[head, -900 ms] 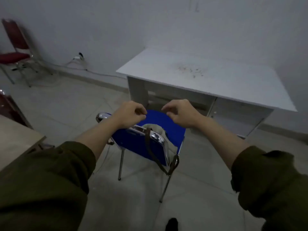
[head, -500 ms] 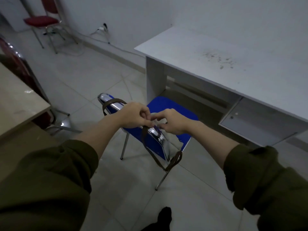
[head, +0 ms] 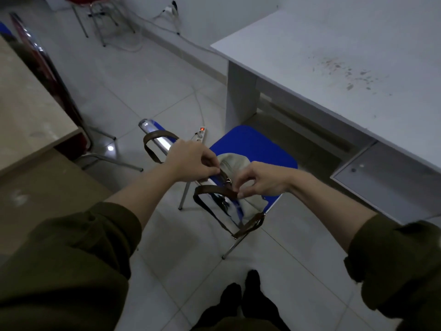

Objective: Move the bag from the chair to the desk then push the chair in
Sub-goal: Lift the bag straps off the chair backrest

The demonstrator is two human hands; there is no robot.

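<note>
A blue chair [head: 250, 144] with a chrome frame stands in front of the white desk [head: 334, 51], its seat partly under the desk edge. A beige bag [head: 232, 163] rests on the seat against the backrest. Its brown strap [head: 157, 136] loops over the chrome back rail and hangs down behind it. My left hand [head: 191, 161] pinches the strap at the top of the backrest. Just to its right, my right hand [head: 257, 179] pinches another part of the strap above the bag.
A beige table [head: 26, 99] stands at the left with a dark red chair [head: 55, 75] tucked beside it. A power strip [head: 199, 136] with a lit red switch lies on the tiled floor behind the blue chair. Cables run along the far wall. My feet [head: 241, 297] are below.
The view has moved closer and tipped down over the chair. Both hands dropped from above the backrest onto the bag's strap and closed on it. A strap loop now shows over the rail's left end.
</note>
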